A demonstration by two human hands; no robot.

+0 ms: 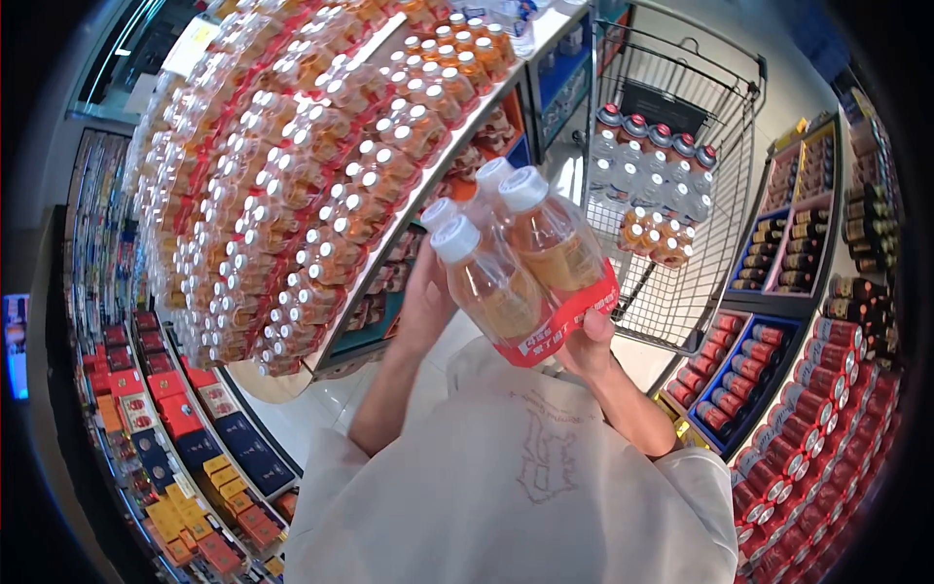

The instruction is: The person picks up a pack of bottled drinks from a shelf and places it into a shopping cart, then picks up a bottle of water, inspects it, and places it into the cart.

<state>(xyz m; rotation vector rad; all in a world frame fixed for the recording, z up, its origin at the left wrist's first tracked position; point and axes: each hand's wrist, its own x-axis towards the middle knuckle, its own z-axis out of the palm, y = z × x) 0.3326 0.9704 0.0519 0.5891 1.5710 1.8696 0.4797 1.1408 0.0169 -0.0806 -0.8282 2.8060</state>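
Between my two hands is a shrink-wrapped pack of bottled drinks point(520, 277), with several white-capped bottles of amber liquid and a red printed band along its lower edge. It is tilted in front of my chest, caps up and away from me. My left hand point(425, 292) grips the pack's left side, its fingers partly hidden behind the bottles. My right hand point(587, 346) holds the lower right corner, thumb on the red band. Left of the pack rises a large stacked display of similar packs point(321, 195).
A wire shopping cart point(671, 302) stands ahead to the right, holding clear bottles point(637, 165) and small amber bottles point(657, 237). Shelves of red cans point(808, 419) and dark bottles point(803, 243) line the right. Boxed goods point(175, 414) fill low shelves at left.
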